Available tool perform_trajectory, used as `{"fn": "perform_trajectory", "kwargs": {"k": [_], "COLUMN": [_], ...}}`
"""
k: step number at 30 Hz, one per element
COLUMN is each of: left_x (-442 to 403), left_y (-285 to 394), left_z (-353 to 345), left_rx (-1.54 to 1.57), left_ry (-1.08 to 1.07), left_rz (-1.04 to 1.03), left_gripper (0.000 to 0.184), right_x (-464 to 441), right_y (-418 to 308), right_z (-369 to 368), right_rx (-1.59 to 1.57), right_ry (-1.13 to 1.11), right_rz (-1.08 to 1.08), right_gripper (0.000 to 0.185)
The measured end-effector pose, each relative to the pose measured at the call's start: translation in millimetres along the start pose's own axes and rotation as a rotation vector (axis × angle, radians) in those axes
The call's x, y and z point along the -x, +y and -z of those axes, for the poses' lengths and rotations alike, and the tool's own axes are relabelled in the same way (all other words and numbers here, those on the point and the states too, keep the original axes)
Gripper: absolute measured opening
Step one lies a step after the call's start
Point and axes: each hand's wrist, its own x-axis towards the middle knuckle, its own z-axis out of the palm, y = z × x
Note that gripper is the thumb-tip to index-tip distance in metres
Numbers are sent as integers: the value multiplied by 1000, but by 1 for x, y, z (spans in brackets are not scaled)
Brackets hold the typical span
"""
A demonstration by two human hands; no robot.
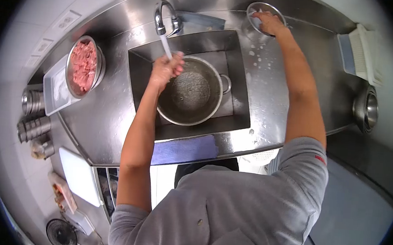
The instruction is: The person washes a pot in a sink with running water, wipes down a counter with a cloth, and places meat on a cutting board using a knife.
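Observation:
My left hand [166, 70] is under the stream from the faucet [160, 22], over the left rim of a metal pot [211, 104]. Its fingers are loosely bent and apart, and nothing shows in them. The pot stands in the sink [241, 103] with rippling water inside and a loop handle on its right. At the back right of the counter, my right hand [271, 24] reaches into a round metal container [250, 27]. Its fingers are bent around something whitish in there, which I cannot make out.
On the left, a perforated metal bowl of raw ground meat [85, 64] rests by a white tray [55, 92]. A purple cloth [185, 150] lies along the front edge. Nested metal bowls [366, 109] and a white plastic basket [363, 54] are at right. Water drops dot the counter.

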Motion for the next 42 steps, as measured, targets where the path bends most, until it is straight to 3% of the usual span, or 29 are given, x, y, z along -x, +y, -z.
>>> {"fn": "perform_trajectory", "kwargs": {"k": [2,4,6,7,9,10,11,13,14,16,19,21,22,24,25,26,27,28,30,31,32,34,35,37,39,40,41,42], "left_x": [11,6,0,0,2,2,6,13,12,-2,-1,5,7,12,18,27,32,32,36,40,44,49,45,33,29,27,27,32], "left_y": [-8,-33,-59,-79,-126,-154,-171,-194,-193,-178,-183,-190,-204,-212,-209,-196,-195,-194,-193,-197,-202,-214,-211,-200,-189,-184,-182,-188], "left_z": [-5,4,32,43,60,68,66,64,65,66,69,65,66,64,58,52,47,45,39,39,40,39,47,59,55,52,48,48], "left_rx": [-27,-109,-557,-559,-968,-1030,-1019,-1315,-1309,-1127,-984,-1018,-973,-865,-801,-704,-703,-704,-751,-746,-724,-776,-781,-668,-645,-677,-707,-628], "left_ry": [-154,-203,112,118,299,257,262,459,454,332,324,331,318,311,317,320,318,298,242,239,199,179,179,154,266,267,268,278], "left_rz": [-92,-132,-257,-256,-160,-90,-81,-255,-241,190,253,294,247,199,197,166,174,267,379,386,357,260,250,-8,-44,65,182,126], "left_gripper": [23,24,34,34,46,52,52,50,50,44,37,34,35,37,39,44,44,45,53,53,54,50,50,45,39,40,41,43], "right_x": [1,-2,-12,-15,-21,-21,-11,15,31,56,101,109,118,145,158,153,153,124,47,9,-5,16,45,107,108,103,66,28], "right_y": [-17,-14,-1,6,17,17,13,-11,-32,-79,-181,-223,-241,-298,-330,-363,-402,-424,-439,-433,-424,-412,-417,-407,-409,-408,-402,-395], "right_z": [15,9,-1,-6,-6,2,18,49,58,58,9,-83,-158,-215,-265,-274,-256,-230,-332,-359,-268,-282,-274,-306,-296,-292,-276,-257], "right_rx": [86,78,159,158,93,103,111,37,-42,-488,-752,-780,-786,-854,-874,-807,-875,-1083,-1321,-1628,-1448,-1205,-1085,-858,-790,-734,-896,-1055], "right_ry": [-284,-315,-328,-325,-244,-244,-67,292,473,560,124,-175,-36,-591,-660,-884,-571,-538,-315,275,472,230,-8,-306,-290,-270,-283,-243], "right_rz": [-217,-156,-78,-72,-71,-59,-57,-32,-7,192,-6,82,215,-168,-168,-71,-189,-446,-772,-1225,-1320,-1086,-835,-160,-211,-268,-520,-785], "right_gripper": [66,69,72,72,67,67,64,59,56,59,62,61,59,72,77,70,59,52,48,39,37,38,37,38,37,38,32,27]}}
